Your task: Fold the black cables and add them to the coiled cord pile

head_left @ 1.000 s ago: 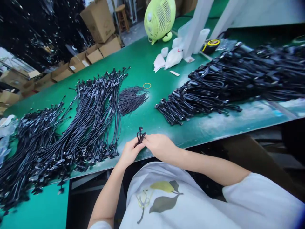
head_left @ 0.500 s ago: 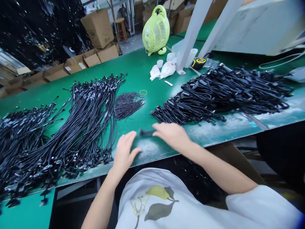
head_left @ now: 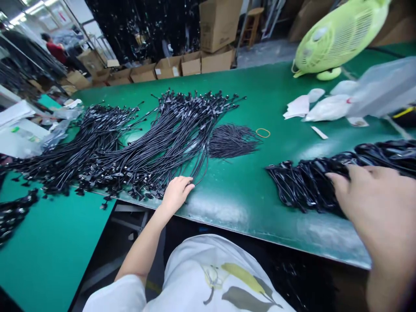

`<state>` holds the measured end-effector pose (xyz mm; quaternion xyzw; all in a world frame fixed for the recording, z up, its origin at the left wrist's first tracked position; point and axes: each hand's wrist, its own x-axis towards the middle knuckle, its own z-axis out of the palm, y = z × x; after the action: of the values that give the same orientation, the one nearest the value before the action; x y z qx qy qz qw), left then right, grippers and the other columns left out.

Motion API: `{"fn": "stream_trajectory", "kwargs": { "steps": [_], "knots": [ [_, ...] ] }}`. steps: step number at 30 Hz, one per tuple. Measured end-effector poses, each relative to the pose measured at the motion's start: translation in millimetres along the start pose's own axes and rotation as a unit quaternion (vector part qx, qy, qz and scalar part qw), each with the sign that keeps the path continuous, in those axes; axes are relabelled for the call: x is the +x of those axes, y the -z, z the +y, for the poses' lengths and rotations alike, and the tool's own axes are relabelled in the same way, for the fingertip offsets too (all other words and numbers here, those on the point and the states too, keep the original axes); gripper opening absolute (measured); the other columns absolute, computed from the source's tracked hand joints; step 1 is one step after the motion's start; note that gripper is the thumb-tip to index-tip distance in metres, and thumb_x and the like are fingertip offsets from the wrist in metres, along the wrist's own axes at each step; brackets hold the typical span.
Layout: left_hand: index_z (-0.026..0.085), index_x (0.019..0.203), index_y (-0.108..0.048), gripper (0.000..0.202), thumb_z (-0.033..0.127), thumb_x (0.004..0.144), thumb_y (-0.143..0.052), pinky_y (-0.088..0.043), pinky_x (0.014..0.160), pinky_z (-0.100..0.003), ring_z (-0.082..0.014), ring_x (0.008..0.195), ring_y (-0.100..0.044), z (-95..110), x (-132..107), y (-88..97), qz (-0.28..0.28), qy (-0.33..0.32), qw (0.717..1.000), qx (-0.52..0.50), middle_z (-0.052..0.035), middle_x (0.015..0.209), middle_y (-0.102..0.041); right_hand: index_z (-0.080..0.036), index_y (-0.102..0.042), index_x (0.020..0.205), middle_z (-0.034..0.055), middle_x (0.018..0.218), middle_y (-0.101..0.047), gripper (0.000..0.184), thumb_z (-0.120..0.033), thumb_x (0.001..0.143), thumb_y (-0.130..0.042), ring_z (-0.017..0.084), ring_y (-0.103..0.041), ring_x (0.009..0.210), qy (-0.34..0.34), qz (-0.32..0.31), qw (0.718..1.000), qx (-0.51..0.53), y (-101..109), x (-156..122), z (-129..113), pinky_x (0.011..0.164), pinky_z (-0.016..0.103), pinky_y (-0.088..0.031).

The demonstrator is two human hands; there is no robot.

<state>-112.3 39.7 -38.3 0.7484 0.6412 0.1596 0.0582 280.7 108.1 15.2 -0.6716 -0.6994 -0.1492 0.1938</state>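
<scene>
My left hand (head_left: 177, 193) rests at the near table edge, its fingers slightly curled, right by the loose ends of a long spread of thin black cables (head_left: 162, 145). My right hand (head_left: 370, 195) lies over a pile of thicker black cables (head_left: 302, 186) on the green work mat (head_left: 234, 112), and its fingers cover part of the pile. Whether they grip anything is hidden. Between the two lots sit a small bunch of fine black cords (head_left: 232, 141) and an orange rubber band (head_left: 263, 133).
A lime-green fan (head_left: 338, 37) and white plastic bags (head_left: 328, 108) stand at the far right of the table. Cardboard boxes (head_left: 195, 65) line the back edge. A person in red (head_left: 55, 50) stands far left. More black cables (head_left: 13, 214) lie on a lower teal surface.
My view has swung right and the table has shifted across the frame. My right hand has moved onto the thick pile. The short cable that lay between my hands no longer shows.
</scene>
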Motion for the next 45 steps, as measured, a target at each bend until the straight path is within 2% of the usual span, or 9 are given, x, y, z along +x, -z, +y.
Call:
{"fn": "stream_trajectory", "kwargs": {
  "steps": [4, 9, 14, 19, 24, 30, 35, 41, 45],
  "knots": [
    [0.018, 0.127, -0.053, 0.036, 0.032, 0.095, -0.049, -0.043, 0.096, -0.038, -0.0256, 0.111, -0.054, -36.3, 13.7, 25.5, 0.08, 0.06, 0.991, 0.089, -0.0113, 0.122, -0.062, -0.027, -0.066, 0.11, 0.0156, 0.107, -0.066, 0.046, -0.043, 0.096, -0.025, 0.03, -0.062, 0.087, 0.186, -0.092, 0.978, 0.026, 0.3, 32.1, -68.1, 0.068, 0.041, -0.043],
    [0.013, 0.127, -0.054, 0.044, 0.038, 0.091, -0.055, -0.046, 0.088, -0.041, -0.0307, 0.105, -0.055, -76.6, 15.7, 33.9, 0.01, 0.13, 0.973, 0.188, -0.0154, 0.119, -0.061, -0.019, -0.068, 0.105, 0.0099, 0.104, -0.067, 0.032, -0.027, 0.096, -0.038, 0.022, -0.063, 0.09, 0.37, -0.223, 0.898, 0.088, -31.1, 57.3, -183.0, 0.076, 0.031, -0.046],
    [0.018, 0.126, -0.055, 0.036, 0.035, 0.099, -0.038, -0.045, 0.087, -0.036, -0.0255, 0.103, -0.056, -77.9, 26.1, 46.3, 0.055, 0.082, 0.981, 0.17, -0.0117, 0.114, -0.063, -0.019, -0.067, 0.108, 0.0085, 0.105, -0.066, 0.03, -0.026, 0.097, -0.039, 0.019, -0.061, 0.096, 0.343, -0.261, 0.894, 0.123, -70.1, 91.0, -259.1, 0.079, 0.027, -0.045],
    [0.011, 0.135, -0.045, 0.048, 0.038, 0.095, -0.048, -0.045, 0.086, -0.035, -0.0278, 0.106, -0.059, -85.5, 72.9, 42.9, -0.023, 0.084, 0.983, 0.161, -0.0161, 0.117, -0.063, -0.012, -0.053, 0.127, 0.0193, 0.126, -0.055, 0.038, -0.022, 0.091, -0.045, 0.029, -0.052, 0.109, 0.275, -0.124, 0.952, 0.047, -96.5, 148.8, -257.9, 0.078, 0.035, -0.044],
    [0.011, 0.141, -0.036, 0.059, 0.049, 0.096, -0.039, -0.044, 0.091, -0.036, -0.0297, 0.114, -0.058, -86.6, 125.6, 13.0, -0.066, 0.125, 0.984, 0.111, -0.0194, 0.123, -0.06, -0.011, -0.067, 0.099, 0.0176, 0.105, -0.065, 0.021, -0.019, 0.088, -0.05, 0.028, -0.056, 0.103, 0.45, -0.196, 0.871, -0.028, -119.8, 167.6, -270.3, 0.082, 0.035, -0.04],
    [0.008, 0.129, -0.043, 0.061, 0.041, 0.083, -0.066, -0.044, 0.094, -0.037, -0.0327, 0.118, -0.056, -84.5, 165.1, 2.2, -0.102, 0.173, 0.977, 0.077, -0.0228, 0.127, -0.057, -0.013, -0.068, 0.101, 0.015, 0.101, -0.07, 0.031, -0.028, 0.096, -0.041, 0.023, -0.064, 0.094, 0.462, -0.225, 0.858, -0.021, -132.7, 162.9, -305.0, 0.076, 0.03, -0.039],
    [0.008, 0.117, -0.049, 0.042, 0.03, 0.083, -0.06, -0.048, 0.086, -0.034, -0.03, 0.106, -0.063, -87.0, 172.2, 22.2, -0.125, 0.182, 0.973, 0.064, -0.0195, 0.114, -0.064, -0.017, -0.069, 0.101, 0.0132, 0.103, -0.071, 0.032, -0.031, 0.097, -0.04, 0.021, -0.065, 0.093, 0.433, -0.234, 0.87, -0.008, -128.8, 173.9, -289.4, 0.072, 0.028, -0.038],
    [0.012, 0.12, -0.045, 0.044, 0.024, 0.08, -0.057, -0.046, 0.09, -0.036, -0.029, 0.108, -0.062, -82.6, 186.5, 70.7, -0.019, 0.157, 0.987, 0.029, -0.0166, 0.117, -0.063, -0.019, -0.07, 0.098, 0.0106, 0.101, -0.071, 0.029, -0.029, 0.094, -0.043, 0.022, -0.063, 0.094, 0.385, -0.233, 0.893, -0.01, -107.2, 213.4, -255.7, 0.075, 0.03, -0.038],
    [0.012, 0.12, -0.047, 0.044, 0.021, 0.078, -0.057, -0.049, 0.084, -0.034, -0.0251, 0.091, -0.067, -92.4, 182.3, 74.2, -0.066, 0.201, 0.975, -0.075, -0.009, 0.089, -0.071, -0.015, -0.068, 0.108, 0.014, 0.106, -0.066, 0.039, -0.031, 0.098, -0.033, 0.027, -0.059, 0.099, 0.259, -0.105, 0.959, 0.049, -86.0, 248.5, -239.5, 0.082, 0.037, -0.039]
  ]
}}
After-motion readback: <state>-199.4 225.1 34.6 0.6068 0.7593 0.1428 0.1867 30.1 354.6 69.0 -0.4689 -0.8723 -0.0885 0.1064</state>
